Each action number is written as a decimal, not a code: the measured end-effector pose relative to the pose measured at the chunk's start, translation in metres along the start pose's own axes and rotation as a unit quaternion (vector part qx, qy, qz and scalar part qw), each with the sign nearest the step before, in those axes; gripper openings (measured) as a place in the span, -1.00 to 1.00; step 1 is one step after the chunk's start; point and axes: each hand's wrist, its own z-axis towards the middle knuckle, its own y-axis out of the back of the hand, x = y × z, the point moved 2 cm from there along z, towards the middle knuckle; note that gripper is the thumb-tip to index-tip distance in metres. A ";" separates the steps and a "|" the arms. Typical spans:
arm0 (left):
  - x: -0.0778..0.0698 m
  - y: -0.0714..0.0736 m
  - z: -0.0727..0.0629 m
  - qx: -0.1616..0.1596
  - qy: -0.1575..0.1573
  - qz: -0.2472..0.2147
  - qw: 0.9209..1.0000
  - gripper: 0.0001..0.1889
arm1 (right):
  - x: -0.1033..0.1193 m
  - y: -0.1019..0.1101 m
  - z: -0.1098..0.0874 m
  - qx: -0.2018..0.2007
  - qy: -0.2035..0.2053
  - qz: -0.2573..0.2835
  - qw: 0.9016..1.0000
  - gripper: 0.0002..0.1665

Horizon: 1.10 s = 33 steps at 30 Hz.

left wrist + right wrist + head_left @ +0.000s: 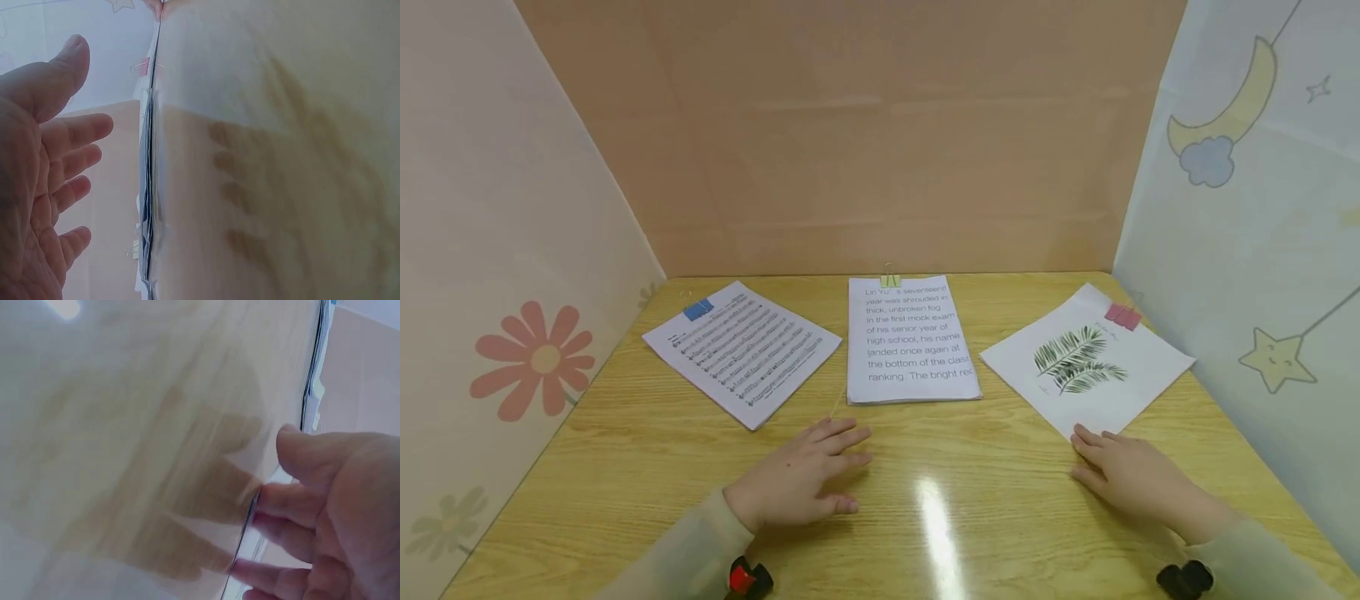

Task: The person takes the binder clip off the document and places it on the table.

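Observation:
My right hand (1138,479) is at the near corner of a paper stack printed with green palm leaves (1150,362), a pink binder clip (1123,316) on its far right edge. In the right wrist view the fingertips (265,499) meet the stack's edge, thumb held apart. My left hand (805,479) hovers over the table with spread fingers and holds nothing. It is nearest the sheet-music stack (745,354), which has a blue clip (698,309), and the large-print text stack (913,346) with a yellow-green clip (891,282).
The wood-grain table (955,450) carries the three stacks in a row toward its back. A tan back panel (887,167) and pale side panels (475,208) with flower, moon and star prints enclose it. Light glares on the tabletop between the hands.

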 end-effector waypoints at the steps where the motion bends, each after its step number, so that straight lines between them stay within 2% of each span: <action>1: 0.000 0.000 0.000 0.002 -0.002 0.000 1.000 -0.38 | -0.002 0.000 -0.004 -0.002 0.002 0.006 1.000 -0.36; 5: -0.001 0.001 0.007 0.010 -0.010 -0.002 1.000 -0.37 | -0.010 0.001 -0.018 0.007 0.001 0.022 1.000 -0.45; 10: -0.004 0.002 0.029 0.030 -0.023 -0.006 0.999 -0.34 | -0.019 0.001 -0.036 0.018 -0.010 0.033 0.999 -0.53; 17: -0.013 0.000 0.077 0.048 -0.037 -0.009 0.998 -0.30 | -0.027 -0.001 -0.055 0.011 0.005 0.008 1.000 -0.59; 23: -0.020 -0.003 0.122 0.071 -0.031 -0.039 0.996 -0.28 | -0.036 -0.004 -0.065 0.039 0.007 0.002 0.999 -0.55; 26: -0.022 -0.008 0.143 0.080 -0.034 -0.045 0.995 -0.29 | -0.038 -0.005 -0.069 0.039 0.016 -0.002 0.999 -0.56; 29: -0.023 -0.013 0.162 0.089 -0.033 -0.061 0.994 -0.29 | -0.040 -0.006 -0.074 0.029 0.028 -0.005 0.999 -0.59; 33: -0.024 -0.019 0.183 0.102 -0.016 -0.087 0.991 -0.27 | -0.041 -0.008 -0.080 0.000 0.046 -0.011 0.999 -0.64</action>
